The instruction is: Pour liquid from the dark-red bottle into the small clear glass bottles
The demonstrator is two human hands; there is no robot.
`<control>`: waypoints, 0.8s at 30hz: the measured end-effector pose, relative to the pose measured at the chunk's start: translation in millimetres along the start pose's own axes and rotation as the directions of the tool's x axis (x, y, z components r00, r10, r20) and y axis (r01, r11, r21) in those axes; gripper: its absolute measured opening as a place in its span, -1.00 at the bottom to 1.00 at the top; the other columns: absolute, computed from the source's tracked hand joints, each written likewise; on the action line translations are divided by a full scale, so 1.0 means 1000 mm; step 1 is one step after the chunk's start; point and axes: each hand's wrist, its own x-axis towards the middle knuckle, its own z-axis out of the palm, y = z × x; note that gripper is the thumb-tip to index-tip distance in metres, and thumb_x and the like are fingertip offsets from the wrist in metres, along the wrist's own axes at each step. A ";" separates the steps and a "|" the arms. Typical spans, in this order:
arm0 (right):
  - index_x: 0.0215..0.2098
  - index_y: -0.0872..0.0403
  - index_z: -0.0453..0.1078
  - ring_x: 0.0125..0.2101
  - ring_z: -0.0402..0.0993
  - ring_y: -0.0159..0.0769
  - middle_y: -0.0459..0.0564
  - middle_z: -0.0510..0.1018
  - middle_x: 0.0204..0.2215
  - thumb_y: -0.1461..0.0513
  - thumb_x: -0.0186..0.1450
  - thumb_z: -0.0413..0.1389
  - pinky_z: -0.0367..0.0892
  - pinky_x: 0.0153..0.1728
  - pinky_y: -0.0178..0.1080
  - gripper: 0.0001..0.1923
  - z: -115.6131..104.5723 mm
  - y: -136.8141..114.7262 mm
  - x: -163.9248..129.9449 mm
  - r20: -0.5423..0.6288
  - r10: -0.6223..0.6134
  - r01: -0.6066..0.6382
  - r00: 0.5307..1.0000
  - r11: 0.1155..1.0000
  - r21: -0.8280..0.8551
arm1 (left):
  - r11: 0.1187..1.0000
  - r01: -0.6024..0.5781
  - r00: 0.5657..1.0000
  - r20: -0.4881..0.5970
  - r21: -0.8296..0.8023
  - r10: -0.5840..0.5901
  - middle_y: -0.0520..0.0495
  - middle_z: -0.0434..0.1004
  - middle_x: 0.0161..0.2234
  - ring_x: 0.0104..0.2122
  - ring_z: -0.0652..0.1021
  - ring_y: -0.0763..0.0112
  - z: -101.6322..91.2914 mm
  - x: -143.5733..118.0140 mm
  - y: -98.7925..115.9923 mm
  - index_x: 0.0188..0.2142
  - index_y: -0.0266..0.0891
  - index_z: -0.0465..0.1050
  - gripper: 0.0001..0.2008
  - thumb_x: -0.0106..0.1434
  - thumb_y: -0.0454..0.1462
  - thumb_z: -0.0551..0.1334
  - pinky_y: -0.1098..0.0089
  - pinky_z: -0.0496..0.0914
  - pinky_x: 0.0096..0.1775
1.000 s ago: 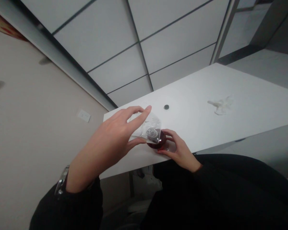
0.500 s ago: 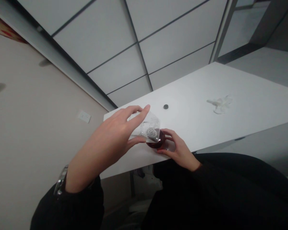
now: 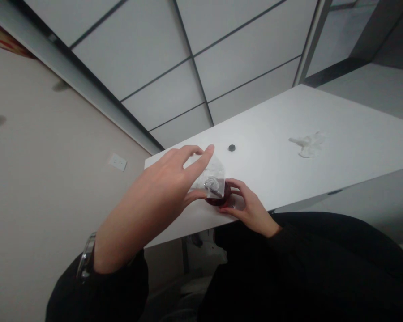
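Near the front edge of the white table (image 3: 272,165), my right hand (image 3: 251,208) is closed round the side of a rounded glass bottle with dark red in it (image 3: 222,198). My left hand (image 3: 174,174) reaches across from the left and pinches a thin white tissue (image 3: 216,169) between thumb and fingers. The tissue lies over the top of the bottle, where a pale ringed shape like a neck shows beside it. My left hand hides part of the tissue and the bottle's left side. A small dark round cap (image 3: 232,147) rests on the table beyond the hands.
A crumpled white tissue (image 3: 308,144) lies to the right on the table. White panelled doors (image 3: 161,58) stand behind the table's far edge. A wall socket (image 3: 118,162) is on the left wall. The table's front edge runs close to my body.
My left hand has shifted slightly right with the tissue, which now covers more of the bottle's top. My right hand keeps its hold on the bottle.
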 end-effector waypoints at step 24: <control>0.25 -0.10 0.27 0.17 0.47 -0.01 0.07 0.47 0.19 0.13 0.20 0.43 0.41 0.23 0.15 -0.27 0.000 -0.003 0.000 0.004 0.016 -0.016 1.000 1.000 0.007 | 0.991 -0.027 0.996 -0.088 -0.132 0.015 -0.36 0.34 0.32 0.25 0.45 -0.06 0.018 -0.020 -0.019 0.47 -0.18 0.01 -0.21 0.39 -0.18 0.35 -0.04 0.47 0.17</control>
